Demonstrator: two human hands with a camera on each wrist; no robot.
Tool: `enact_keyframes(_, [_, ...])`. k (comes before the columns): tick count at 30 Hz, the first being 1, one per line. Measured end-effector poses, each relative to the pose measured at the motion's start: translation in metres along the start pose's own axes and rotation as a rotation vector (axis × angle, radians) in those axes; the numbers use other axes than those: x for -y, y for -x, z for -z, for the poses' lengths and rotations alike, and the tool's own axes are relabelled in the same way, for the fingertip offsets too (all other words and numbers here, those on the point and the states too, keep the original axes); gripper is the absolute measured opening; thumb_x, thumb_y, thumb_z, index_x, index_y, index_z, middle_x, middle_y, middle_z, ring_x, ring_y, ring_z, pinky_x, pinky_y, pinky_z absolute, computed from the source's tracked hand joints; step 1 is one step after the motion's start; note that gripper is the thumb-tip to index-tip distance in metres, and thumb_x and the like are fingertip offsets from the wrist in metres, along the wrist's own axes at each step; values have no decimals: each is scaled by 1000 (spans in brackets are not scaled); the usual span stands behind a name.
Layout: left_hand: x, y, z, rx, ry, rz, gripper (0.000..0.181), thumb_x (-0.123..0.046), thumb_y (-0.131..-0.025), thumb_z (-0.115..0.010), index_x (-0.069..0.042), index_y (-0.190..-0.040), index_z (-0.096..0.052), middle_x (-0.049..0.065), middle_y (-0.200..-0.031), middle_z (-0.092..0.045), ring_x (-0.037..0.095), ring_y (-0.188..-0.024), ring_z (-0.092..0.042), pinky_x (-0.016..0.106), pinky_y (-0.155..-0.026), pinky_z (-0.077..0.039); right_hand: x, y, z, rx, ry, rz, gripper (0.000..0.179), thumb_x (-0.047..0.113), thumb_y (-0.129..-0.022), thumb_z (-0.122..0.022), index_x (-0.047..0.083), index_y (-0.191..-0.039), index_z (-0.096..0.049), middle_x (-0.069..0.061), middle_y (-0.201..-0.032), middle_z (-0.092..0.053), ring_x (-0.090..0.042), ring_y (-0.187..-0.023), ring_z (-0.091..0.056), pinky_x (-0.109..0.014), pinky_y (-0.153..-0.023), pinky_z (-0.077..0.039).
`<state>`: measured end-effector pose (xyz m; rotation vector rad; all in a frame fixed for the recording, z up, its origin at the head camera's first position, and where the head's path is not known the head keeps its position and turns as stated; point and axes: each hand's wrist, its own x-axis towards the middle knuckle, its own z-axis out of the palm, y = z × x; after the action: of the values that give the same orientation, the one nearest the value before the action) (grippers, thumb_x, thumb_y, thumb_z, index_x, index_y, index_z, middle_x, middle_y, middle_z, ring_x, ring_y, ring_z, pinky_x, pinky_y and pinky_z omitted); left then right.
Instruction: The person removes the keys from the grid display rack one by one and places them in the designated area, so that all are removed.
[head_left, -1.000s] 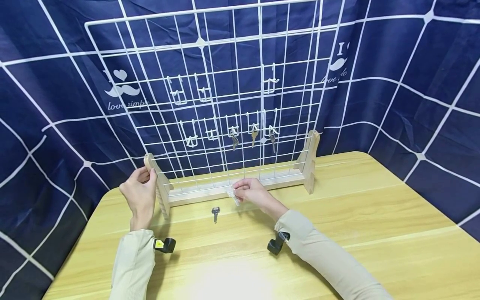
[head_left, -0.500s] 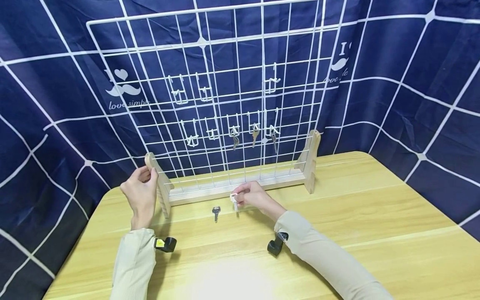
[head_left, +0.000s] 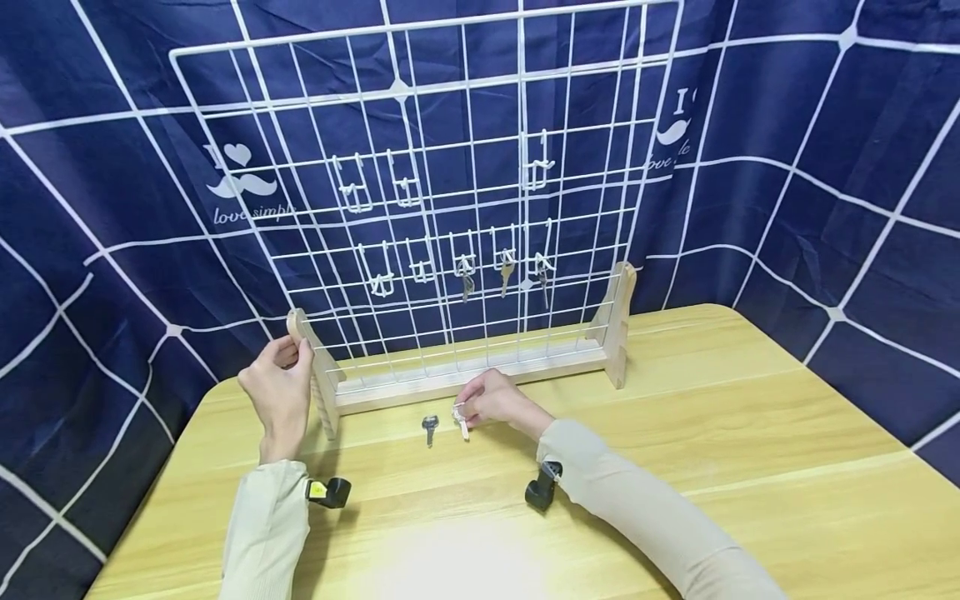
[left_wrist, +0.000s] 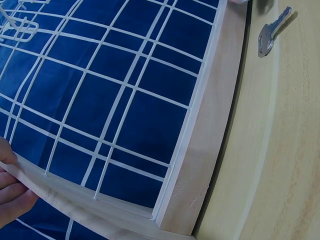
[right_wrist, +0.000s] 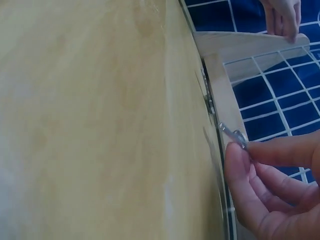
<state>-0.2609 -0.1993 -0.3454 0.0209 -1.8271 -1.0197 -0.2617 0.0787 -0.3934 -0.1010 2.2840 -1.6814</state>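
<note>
My right hand pinches a silver key between thumb and forefinger, a little above the table, in front of the rack's wooden base. The right wrist view shows that key sticking out past the fingertips. Another key lies on the table just left of it, and the left wrist view has this key near its top right. My left hand grips the top of the rack's left wooden foot with thumb and fingers. White wire grid stands upright in the wooden stand.
White hooks hang on the grid in two rows. From the lower row hang a dark key, a brass key and another dark key. A blue patterned curtain surrounds the wooden table.
My right hand has moved slightly left and down, nearer to the key on the table. The held key has turned so its blade points downward. My left hand stays on the wooden foot.
</note>
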Motion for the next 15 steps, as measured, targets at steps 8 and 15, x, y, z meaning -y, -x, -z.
enact_keyframes(8, [1,1,2,-3,-25,4,14,-1,-82,-66,9,-88,-72,21,-77,-71,-14,-64,-53,0,-62,-36,-1,-4,-6,-25,104,-1,9,-7,-75,-72,-5,-83,-70,-13,-72,-68,-15,-56,-64,-26,-60,-56])
enact_keyframes(15, [1,1,2,4,-20,3,14,-2,-82,-65,9,-88,-73,21,-76,-71,-12,-64,-55,1,-63,-36,3,-5,-12,-53,200,11,7,-7,-74,-73,-3,-79,-70,-10,-70,-68,-14,-53,-64,-25,-57,-55])
